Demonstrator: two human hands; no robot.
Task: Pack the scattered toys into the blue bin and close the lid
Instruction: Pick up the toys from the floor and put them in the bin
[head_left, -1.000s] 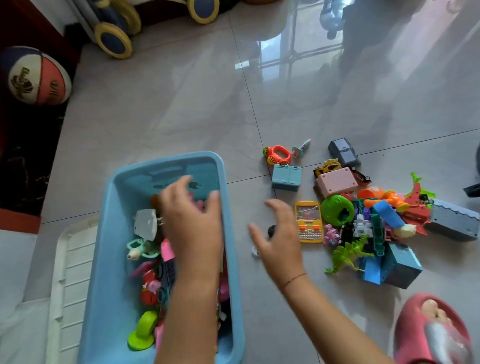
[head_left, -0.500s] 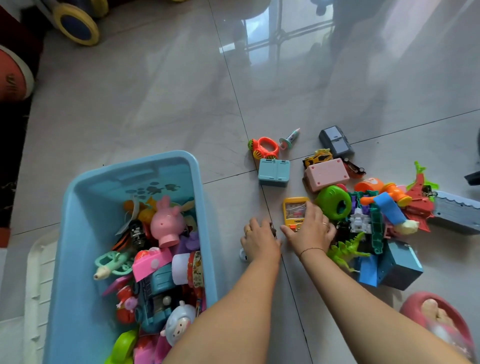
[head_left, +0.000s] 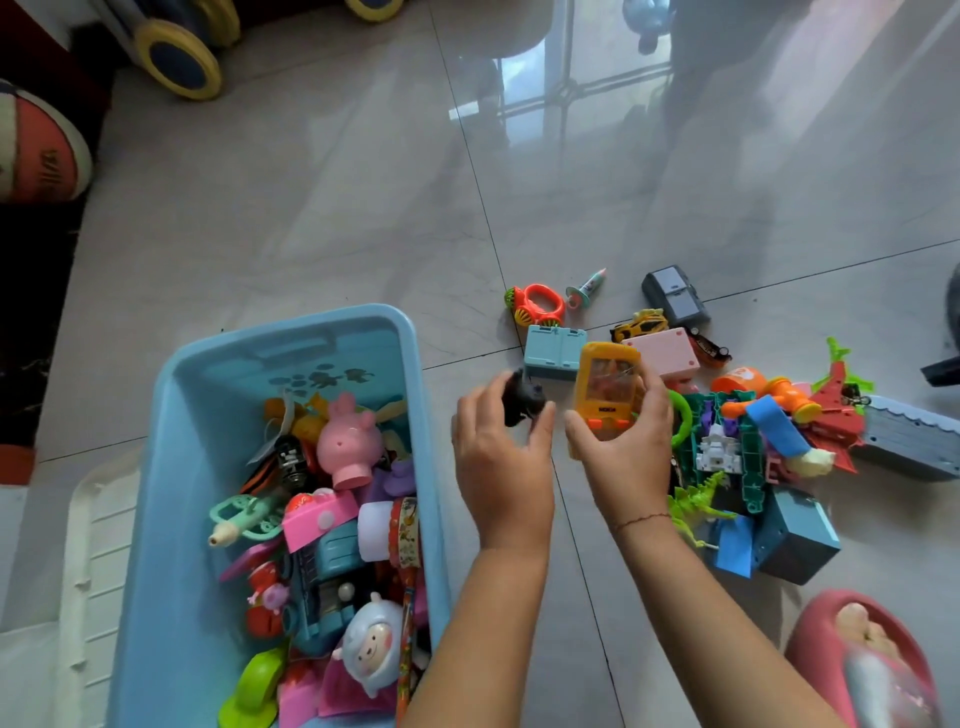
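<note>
The blue bin (head_left: 179, 447) stands open at the lower left, half full of toys such as a pink pig figure (head_left: 347, 441). Just right of its rim, my left hand (head_left: 501, 467) grips a small black toy (head_left: 522, 400) above the floor. Beside it my right hand (head_left: 626, 452) holds a yellow toy phone (head_left: 605, 395) upright. A heap of scattered toys (head_left: 753, 447) lies on the tiles to the right, with a teal box (head_left: 550, 353) and a pink box (head_left: 662, 353) behind my hands.
A white slatted lid (head_left: 98, 561) lies flat on the floor left of the bin. A basketball (head_left: 36, 150) and a wheeled toy (head_left: 179, 65) sit at the far left. A foot in a pink slipper (head_left: 857, 660) is at the bottom right.
Both hands were down on the floor picking up toys; now they are raised, the left with the black toy and the right with the yellow phone.
</note>
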